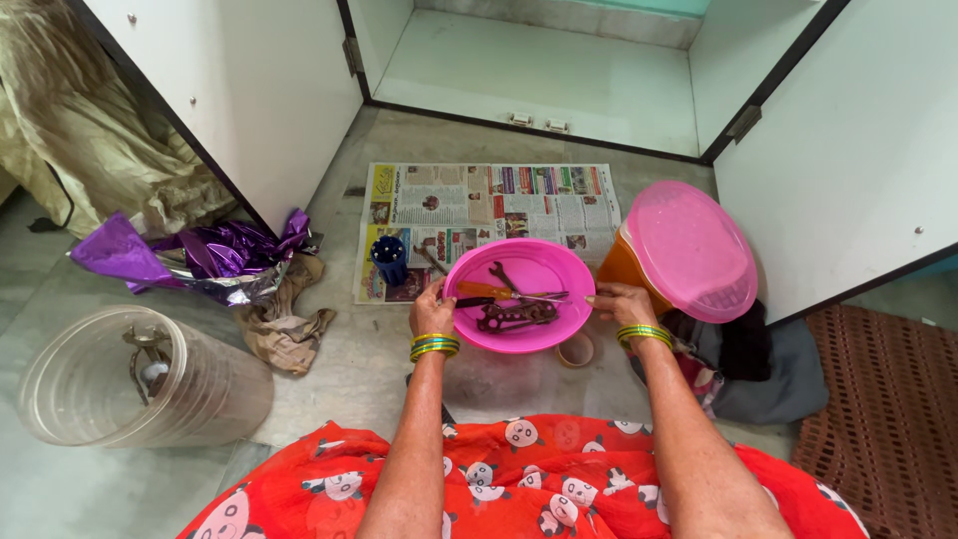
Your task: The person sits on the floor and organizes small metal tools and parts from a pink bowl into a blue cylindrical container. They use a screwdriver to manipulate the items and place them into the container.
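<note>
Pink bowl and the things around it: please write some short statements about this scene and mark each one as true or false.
1. Both hands hold the pink bowl by its rim, the left hand on one side and the right hand on the other. True.
2. The bowl is empty. False: it holds tools, among them a wrench and a screwdriver with an orange handle.
3. A sheet of newspaper lies on the floor under the far part of the bowl. True.
4. The clear plastic jar stands upright. False: it lies on its side.
5. The pink lid rests on an orange container. True.
</note>
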